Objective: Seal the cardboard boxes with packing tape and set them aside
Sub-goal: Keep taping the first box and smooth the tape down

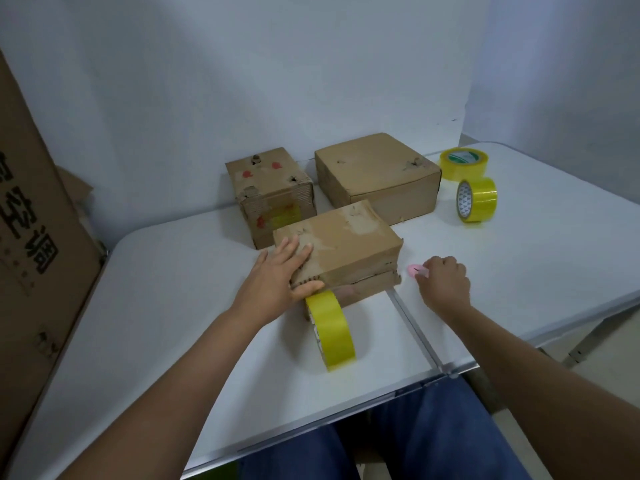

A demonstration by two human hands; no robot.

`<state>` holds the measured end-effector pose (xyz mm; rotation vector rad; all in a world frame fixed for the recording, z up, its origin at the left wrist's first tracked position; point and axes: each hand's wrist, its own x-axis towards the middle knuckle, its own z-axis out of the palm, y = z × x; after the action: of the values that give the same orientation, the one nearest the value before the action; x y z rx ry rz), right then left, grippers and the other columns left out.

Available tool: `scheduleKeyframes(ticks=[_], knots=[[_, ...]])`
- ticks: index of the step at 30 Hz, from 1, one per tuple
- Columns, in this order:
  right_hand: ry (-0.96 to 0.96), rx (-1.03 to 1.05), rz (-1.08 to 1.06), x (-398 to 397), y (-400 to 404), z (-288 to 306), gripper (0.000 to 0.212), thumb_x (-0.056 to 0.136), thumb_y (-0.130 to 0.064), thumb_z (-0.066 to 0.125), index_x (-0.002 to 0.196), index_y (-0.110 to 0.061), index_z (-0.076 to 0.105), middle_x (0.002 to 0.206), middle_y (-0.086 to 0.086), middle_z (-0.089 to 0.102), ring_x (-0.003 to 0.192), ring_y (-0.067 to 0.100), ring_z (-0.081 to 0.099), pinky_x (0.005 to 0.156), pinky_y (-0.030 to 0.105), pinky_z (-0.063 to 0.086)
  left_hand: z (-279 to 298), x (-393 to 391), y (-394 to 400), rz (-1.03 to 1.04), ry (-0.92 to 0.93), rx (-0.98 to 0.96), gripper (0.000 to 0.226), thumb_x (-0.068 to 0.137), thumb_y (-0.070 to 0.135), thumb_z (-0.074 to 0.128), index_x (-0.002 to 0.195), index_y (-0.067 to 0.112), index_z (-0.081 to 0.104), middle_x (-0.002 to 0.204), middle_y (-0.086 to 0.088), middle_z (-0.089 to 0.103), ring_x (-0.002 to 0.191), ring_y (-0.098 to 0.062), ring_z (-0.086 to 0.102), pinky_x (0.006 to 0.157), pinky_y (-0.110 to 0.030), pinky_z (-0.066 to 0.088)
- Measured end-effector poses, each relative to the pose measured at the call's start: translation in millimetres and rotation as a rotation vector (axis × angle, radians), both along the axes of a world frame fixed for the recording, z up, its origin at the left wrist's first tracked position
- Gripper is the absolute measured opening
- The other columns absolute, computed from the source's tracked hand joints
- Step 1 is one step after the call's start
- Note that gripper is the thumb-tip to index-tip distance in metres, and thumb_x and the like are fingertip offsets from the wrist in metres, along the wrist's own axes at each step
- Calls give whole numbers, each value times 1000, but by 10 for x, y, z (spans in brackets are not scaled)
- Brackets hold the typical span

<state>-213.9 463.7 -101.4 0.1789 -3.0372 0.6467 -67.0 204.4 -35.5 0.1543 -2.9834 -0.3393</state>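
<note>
Nearby, 2 spare tape rolls [471,183], 2 boxes [374,174].

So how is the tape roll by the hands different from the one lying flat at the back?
The near tape roll stands on its edge, touching the front box; the far flat roll lies on its side, apart from the boxes. The near roll's core is mostly hidden; the far roll's green-and-white core faces up. Both are yellowish see-through tape on the white table.
</note>
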Motion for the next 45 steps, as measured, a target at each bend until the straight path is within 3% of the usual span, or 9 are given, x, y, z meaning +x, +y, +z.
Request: scheduleKeyframes(ticks=[7, 11, 17, 21, 23, 27, 31, 36, 45], knots=[[-25, -693, -36, 347, -68, 253, 16, 97, -21, 53, 102, -14, 40, 94, 4, 56, 86, 24, 58, 59, 27, 38, -53, -8, -38, -33, 58, 99, 92, 78, 75, 49, 152, 25, 29, 162, -2, 17, 151, -15, 8, 121, -46, 13], [248, -936, 108, 518, -186, 641, 17, 97, -22, 53, 112, -21, 44, 105, -2, 59, 88, 8, 59, 70, 14, 44, -45, -29, -57, -113, 51, 164, 87, 79, 68, 58, 151, 27, 32, 162, 1, 18, 150, -13, 8, 121, -48, 14], [337, -626, 604, 582, -545, 917, 22, 96, -15, 52, 115, -22, 59, 87, -5, 60, 78, -3, 52, 71, 17, 41, 38, -165, -38, -190, -50, 180, 79, 84, 53, 63, 151, 31, 29, 163, 7, 14, 150, -6, 2, 121, -45, 3], [195, -378, 869, 497, -739, 810, 23, 89, -10, 52, 93, -14, 74, 83, -7, 45, 83, 18, 50, 67, 19, 28, 65, -229, -73, -189, -61, 183, 80, 86, 55, 62, 153, 34, 25, 163, 13, 10, 149, -6, -4, 121, -50, 0], [118, -362, 838, 481, -793, 824, 17, 89, -20, 62, 100, -17, 75, 84, -8, 45, 89, 20, 49, 72, 22, 28, 92, -195, -66, -194, -47, 238, 82, 86, 56, 60, 154, 35, 19, 163, 16, 5, 149, -4, -5, 121, -44, 2], [91, -306, 814, 460, -808, 834, 35, 82, -50, 67, 112, -31, 69, 95, -8, 47, 101, 18, 45, 84, 28, 35, 125, 71, -43, -71, 60, 589, 69, 86, 47, 66, 148, 41, 34, 155, 31, 15, 138, 17, 19, 106, -4, 22], [159, -190, 801, 480, -819, 819, 39, 81, -51, 69, 116, -37, 62, 100, -16, 38, 101, 12, 35, 87, 30, 36, 14, 375, 55, 377, 203, 951, 21, 96, 37, 59, 108, 22, 66, 122, 6, 62, 102, -11, 66, 79, -18, 49], [314, -149, 727, 548, -926, 703, 37, 82, -47, 69, 114, -31, 61, 109, -4, 51, 102, 21, 43, 85, 37, 42, 81, 484, 392, 349, -163, 1447, 46, 96, 45, 53, 122, 7, 55, 121, -10, 64, 88, -23, 71, 76, -31, 57], [359, -144, 660, 511, -991, 704, 34, 81, -44, 70, 110, -29, 60, 103, -3, 50, 99, 21, 46, 81, 40, 45, 170, 357, 377, 283, -327, 1503, 45, 93, 32, 64, 129, 10, 49, 111, -7, 72, 88, -19, 71, 76, -28, 58]])
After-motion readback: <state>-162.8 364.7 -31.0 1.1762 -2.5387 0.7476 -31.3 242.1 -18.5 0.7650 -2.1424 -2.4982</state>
